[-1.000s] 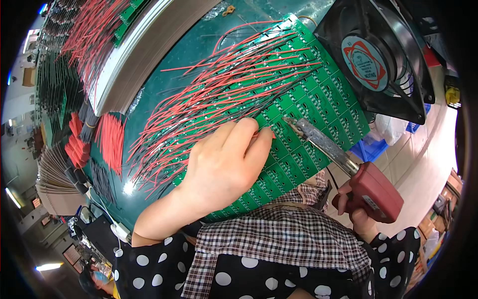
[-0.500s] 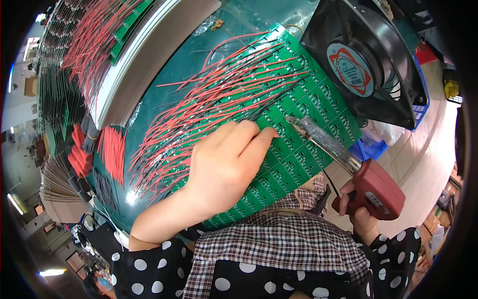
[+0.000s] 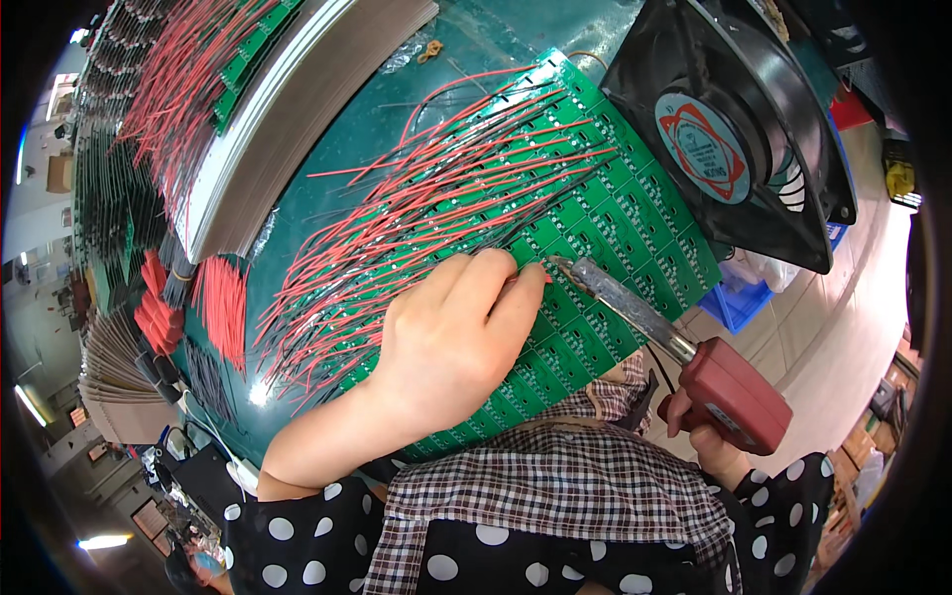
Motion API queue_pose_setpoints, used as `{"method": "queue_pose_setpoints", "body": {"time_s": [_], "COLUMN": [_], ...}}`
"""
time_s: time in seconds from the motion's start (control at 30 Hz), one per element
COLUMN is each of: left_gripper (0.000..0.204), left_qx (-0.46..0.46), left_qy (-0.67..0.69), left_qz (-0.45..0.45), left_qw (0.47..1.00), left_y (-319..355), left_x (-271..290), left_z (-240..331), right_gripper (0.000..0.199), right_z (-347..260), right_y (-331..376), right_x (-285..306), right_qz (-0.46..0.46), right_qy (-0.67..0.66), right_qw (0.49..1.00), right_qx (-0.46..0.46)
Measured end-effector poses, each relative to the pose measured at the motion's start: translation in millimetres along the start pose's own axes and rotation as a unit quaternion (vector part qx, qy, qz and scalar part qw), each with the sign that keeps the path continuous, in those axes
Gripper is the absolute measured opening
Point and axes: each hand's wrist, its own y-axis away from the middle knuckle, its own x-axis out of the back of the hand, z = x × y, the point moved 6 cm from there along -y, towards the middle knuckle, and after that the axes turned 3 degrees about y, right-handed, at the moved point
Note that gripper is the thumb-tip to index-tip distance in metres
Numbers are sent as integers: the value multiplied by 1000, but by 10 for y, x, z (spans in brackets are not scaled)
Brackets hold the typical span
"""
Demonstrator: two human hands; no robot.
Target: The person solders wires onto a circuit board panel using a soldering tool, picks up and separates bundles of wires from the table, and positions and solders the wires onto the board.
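A green circuit board panel [image 3: 635, 213] lies slanted on the bench, with rows of red and black wires [image 3: 426, 223] trailing off it to the left. My left hand [image 3: 451, 327] rests over the panel, thumb and forefinger pinched on a red wire whose tip [image 3: 546, 279] shows at the fingertips; the rest of that wire is hidden under the hand. To its right my right hand [image 3: 716, 444] is closed round the handle of a dark red soldering gun [image 3: 739, 395]. The gun's tip [image 3: 561, 264] is at the board, close beside the pinched wire end.
A black fan [image 3: 729, 129] stands just beyond the panel's right edge. At the upper left is a tall stack of boards [image 3: 288, 129] with wires on top. Bundles of red wires [image 3: 220, 309] and black wires [image 3: 210, 372] lie left. A blue bin [image 3: 736, 302] sits below the fan.
The soldering gun has moved a little left and down, its tip now nearer my left fingertips. My left hand has hardly moved and keeps its pinch.
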Motion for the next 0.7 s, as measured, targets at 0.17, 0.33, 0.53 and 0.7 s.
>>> {"method": "queue_pose_setpoints", "body": {"time_s": [0.17,0.33,0.53,0.7], "left_gripper": [28,26,28,25], "left_qx": [41,17,40,46], "left_qy": [20,8,15,25], "left_qz": [-9,-5,-16,-9], "left_qw": [999,1000,999,999], "left_y": [-10,-18,-5,-8], "left_x": [-9,0,1,-5], "left_z": [-30,-14,-11,-43], "right_gripper": [38,60,80,80], "right_z": [69,-63,-150,-149], "right_y": [54,-33,-79,-104], "right_x": [24,-60,-43,-43], "right_qz": [39,-63,61,42], "right_qy": [26,-32,-263,-275], "right_qw": [999,997,961,958], "right_qx": [-1,-20,-63,-74]}}
